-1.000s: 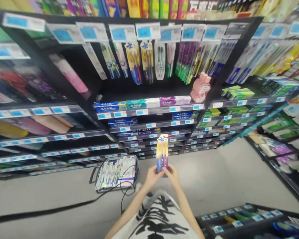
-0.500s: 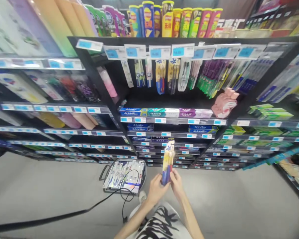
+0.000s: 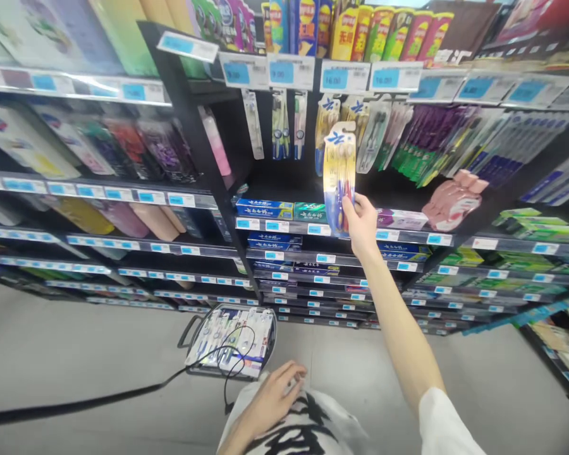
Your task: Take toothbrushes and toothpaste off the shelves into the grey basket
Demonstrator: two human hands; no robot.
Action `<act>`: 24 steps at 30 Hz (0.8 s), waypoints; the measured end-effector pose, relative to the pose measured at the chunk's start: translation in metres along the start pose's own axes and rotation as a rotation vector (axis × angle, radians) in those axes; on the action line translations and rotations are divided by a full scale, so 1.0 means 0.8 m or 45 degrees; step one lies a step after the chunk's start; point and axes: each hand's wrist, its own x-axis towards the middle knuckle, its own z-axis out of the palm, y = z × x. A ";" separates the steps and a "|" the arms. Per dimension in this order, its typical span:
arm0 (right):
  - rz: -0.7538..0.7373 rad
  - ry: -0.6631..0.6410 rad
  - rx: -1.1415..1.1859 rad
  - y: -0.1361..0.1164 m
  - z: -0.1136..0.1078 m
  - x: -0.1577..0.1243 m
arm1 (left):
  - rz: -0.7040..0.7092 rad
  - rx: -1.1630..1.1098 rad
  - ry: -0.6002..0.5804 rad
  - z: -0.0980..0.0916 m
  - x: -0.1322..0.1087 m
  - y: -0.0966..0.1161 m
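Observation:
My right hand (image 3: 361,222) reaches out to the shelf, fingers closed on the lower right edge of a toothbrush pack (image 3: 332,174). The pack is gold, white and blue, upright, with two brushes showing through its clear front. Behind its top, similar gold toothbrush packs (image 3: 326,117) hang under the price tags; whether the held pack touches them I cannot tell. My left hand (image 3: 279,393) is low in front of my body, holding nothing, its fingers loosely bent and apart from the thumb.
Toothpaste boxes (image 3: 264,208) line the shelf below the hanging brushes. Pink bottles (image 3: 455,199) stand to their right. On the floor, a basket (image 3: 189,332) holds several toothbrush packs, with a black cable (image 3: 171,383) running across it. Chip cans (image 3: 346,31) stand above.
My right hand has lifted the toothbrush pack up and forward to the hanging brushes. My left hand has let go of it and dropped down toward my body.

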 end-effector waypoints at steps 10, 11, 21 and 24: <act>-0.235 -0.030 -0.079 0.000 0.044 0.077 | 0.013 0.087 0.078 -0.028 -0.004 -0.026; -0.232 -0.023 -0.076 0.002 0.046 0.081 | 0.010 0.086 0.075 -0.029 -0.006 -0.028; -0.103 0.052 -0.033 0.037 0.055 0.148 | 0.082 0.198 0.111 -0.038 -0.016 -0.048; -0.046 0.090 -0.051 0.040 0.064 0.189 | 0.115 0.242 0.124 -0.040 -0.022 -0.050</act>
